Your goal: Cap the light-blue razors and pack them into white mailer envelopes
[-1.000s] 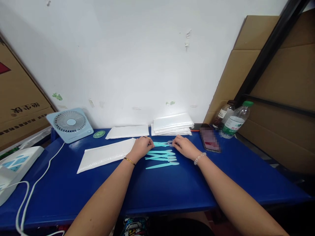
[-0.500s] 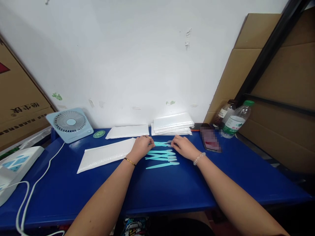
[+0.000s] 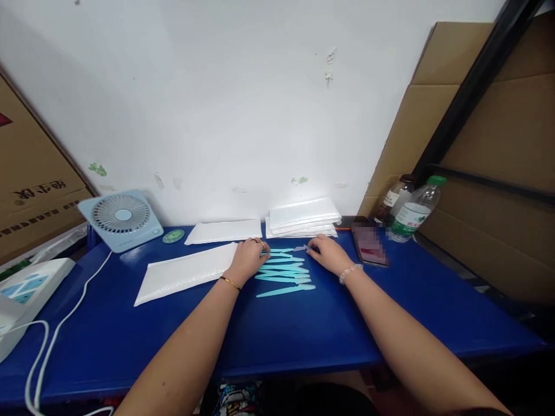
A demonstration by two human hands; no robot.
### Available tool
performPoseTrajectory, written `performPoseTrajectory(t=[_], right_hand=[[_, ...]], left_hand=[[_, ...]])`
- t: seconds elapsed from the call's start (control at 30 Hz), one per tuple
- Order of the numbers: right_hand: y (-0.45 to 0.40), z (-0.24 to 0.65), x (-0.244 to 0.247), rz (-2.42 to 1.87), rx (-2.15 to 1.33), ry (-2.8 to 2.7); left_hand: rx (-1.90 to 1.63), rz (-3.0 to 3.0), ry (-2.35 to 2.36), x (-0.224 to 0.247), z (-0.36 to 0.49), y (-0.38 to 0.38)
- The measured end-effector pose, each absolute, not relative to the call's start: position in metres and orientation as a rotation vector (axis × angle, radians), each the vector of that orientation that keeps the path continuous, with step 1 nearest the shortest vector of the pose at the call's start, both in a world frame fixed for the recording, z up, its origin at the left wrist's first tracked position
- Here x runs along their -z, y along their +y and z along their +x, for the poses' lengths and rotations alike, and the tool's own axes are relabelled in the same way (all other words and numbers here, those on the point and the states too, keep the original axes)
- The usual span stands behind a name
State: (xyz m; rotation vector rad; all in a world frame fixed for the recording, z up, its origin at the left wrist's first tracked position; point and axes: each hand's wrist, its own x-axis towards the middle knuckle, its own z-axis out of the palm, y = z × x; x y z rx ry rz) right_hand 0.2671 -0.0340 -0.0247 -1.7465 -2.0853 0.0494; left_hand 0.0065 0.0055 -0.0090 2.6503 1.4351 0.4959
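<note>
Several teal eyebrow razors (image 3: 286, 289) lie in a loose column on the blue table, blade ends to the right. My left hand (image 3: 250, 257) has its fingers closed at the handle end of the topmost eyebrow razor (image 3: 280, 251). To the right, my right hand (image 3: 327, 253) pinches the end of a small translucent cap (image 3: 300, 248) beside that razor's tip. Whether the cap is still touching the razor is too small to tell. A white padded envelope (image 3: 186, 274) lies left of my left hand, its right end reaching the hand.
Behind my hands are a stack of white padded envelopes (image 3: 303, 214) and a single envelope (image 3: 223, 231). A phone (image 3: 370, 245) and two bottles (image 3: 410, 216) stand to the right. At left are a small fan (image 3: 124, 219), a green disc (image 3: 173, 236) and a white cable (image 3: 84, 289).
My right hand has shifted slightly up and to the right, and the translucent cap has moved away from the razors. The top razors lie more apart. My left hand has barely moved.
</note>
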Motion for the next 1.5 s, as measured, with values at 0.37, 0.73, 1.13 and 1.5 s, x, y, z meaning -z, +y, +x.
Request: performPoseTrajectory(t=[0.37, 0.73, 1.13, 1.5], right_hand=[[-0.042, 0.263, 0.021, -1.485, -0.374, -1.984], [-0.048, 0.243, 0.014, -1.387, -0.464, -1.963], [-0.033, 0.252, 0.026, -1.493, -0.214, -2.067], [-0.032, 0.258, 0.029, -1.698, 0.051, -2.206]], left_hand=[[-0.508, 2.528, 1.385, 0.007, 0.006, 0.007], [-0.573, 2.499, 1.333, 0.002, 0.012, 0.001], [-0.514, 2.546, 1.524, 0.008, 0.009, 0.010], [-0.498, 2.491, 1.473, 0.008, 0.006, 0.013]])
